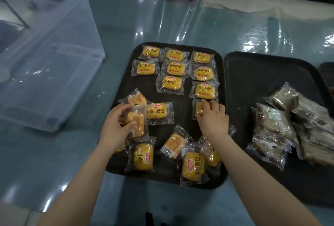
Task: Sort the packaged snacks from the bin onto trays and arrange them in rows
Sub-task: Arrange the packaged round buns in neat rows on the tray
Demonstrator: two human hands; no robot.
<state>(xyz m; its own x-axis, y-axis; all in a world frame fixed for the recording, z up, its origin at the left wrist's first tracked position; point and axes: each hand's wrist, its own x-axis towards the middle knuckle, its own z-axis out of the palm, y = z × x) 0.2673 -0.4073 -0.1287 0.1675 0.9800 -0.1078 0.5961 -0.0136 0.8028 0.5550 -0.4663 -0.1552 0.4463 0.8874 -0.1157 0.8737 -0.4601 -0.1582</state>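
A black tray (182,111) in the middle holds several yellow bread packets. Those at its far end lie in rows, such as one packet (171,82) in the middle column. Loose packets lie scattered at the near end, one of them (193,166) by the front edge. My left hand (115,124) grips a packet (136,123) at the tray's left side, held face down. My right hand (213,115) pinches a packet (198,108) lying at the end of the right column. A second black tray (253,73) on the right carries a pile of brown packets (276,124).
A clear plastic bin (47,59) stands on the left of the table, tilted toward the tray. The table (162,17) is covered with glossy clear film. A third dark tray edge (327,70) shows at the far right.
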